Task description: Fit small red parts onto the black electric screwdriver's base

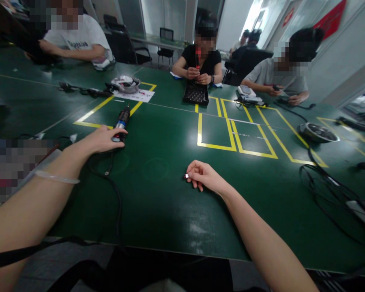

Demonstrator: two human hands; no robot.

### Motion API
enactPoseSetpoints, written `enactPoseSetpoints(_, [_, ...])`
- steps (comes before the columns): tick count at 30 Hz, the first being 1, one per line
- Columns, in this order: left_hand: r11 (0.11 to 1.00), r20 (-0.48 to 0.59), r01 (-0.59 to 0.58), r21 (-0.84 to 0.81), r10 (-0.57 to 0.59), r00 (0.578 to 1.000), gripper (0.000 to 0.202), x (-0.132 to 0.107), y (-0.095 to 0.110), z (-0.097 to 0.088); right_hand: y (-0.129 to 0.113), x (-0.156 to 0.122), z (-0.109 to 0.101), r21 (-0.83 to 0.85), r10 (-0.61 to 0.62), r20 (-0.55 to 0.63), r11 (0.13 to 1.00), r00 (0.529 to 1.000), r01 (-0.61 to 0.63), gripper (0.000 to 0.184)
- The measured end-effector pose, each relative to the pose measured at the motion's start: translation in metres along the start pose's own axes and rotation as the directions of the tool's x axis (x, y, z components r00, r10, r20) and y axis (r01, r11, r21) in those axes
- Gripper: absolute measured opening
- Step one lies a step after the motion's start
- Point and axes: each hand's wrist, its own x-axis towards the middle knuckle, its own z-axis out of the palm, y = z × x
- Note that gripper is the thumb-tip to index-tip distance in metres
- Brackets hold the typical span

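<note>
A black electric screwdriver (122, 120) with a blue band lies on the green table, its bit pointing away from me. My left hand (105, 139) is closed around its rear end, thumb and forefinger on either side. A dark cord (119, 198) curves from there toward the table's front edge. Over the middle of the table, my right hand (203, 175) pinches a small shiny piece (186, 176) with a dark reddish part. It is too small to name, and the fingertips partly hide it.
Yellow tape outlines (217, 147) mark the green table (164, 211). A round metal-rimmed fixture (319, 133) and tangled black cables (325, 178) lie to the right. Across stand a black tray (196, 94) and a coiled bundle (125, 84) on paper. Several people sit opposite, their hands busy.
</note>
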Motion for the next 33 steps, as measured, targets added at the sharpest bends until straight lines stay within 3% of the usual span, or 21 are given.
enactPoseSetpoints(3, [1.0,0.055,0.008,0.022,-0.009,0.998,0.069,-0.011,0.026,0.001,0.0,0.0,0.0,0.03,0.002,-0.018,1.0,1.0,-0.002,0.026])
enactPoseSetpoints(7, [0.998,0.108,-0.021,0.062,0.015,0.994,0.075,-0.038,0.083,-0.002,0.002,0.001,-0.002,0.06,0.019,-0.021,0.998,1.0,-0.017,0.033])
enactPoseSetpoints(13, [0.976,0.094,-0.207,0.061,0.2,0.975,0.072,-0.077,0.174,-0.006,0.003,0.001,-0.007,0.065,0.052,-0.033,0.997,0.998,-0.049,0.035])
enactPoseSetpoints(18, [0.94,0.07,-0.34,0.015,0.339,0.938,0.067,-0.093,0.222,-0.003,-0.002,-0.004,-0.013,-0.023,0.048,-0.052,0.999,0.997,-0.049,0.033])
enactPoseSetpoints(23, [0.924,0.021,-0.382,-0.013,0.383,0.924,0.061,-0.099,0.244,-0.002,-0.008,-0.009,-0.018,-0.062,0.086,0.001,0.994,0.996,-0.085,0.03])
enactPoseSetpoints(33, [0.924,0.0,-0.382,-0.018,0.382,0.924,0.062,-0.1,0.243,0.003,-0.01,-0.01,-0.017,-0.102,0.19,0.032,0.977,0.981,-0.186,0.007])
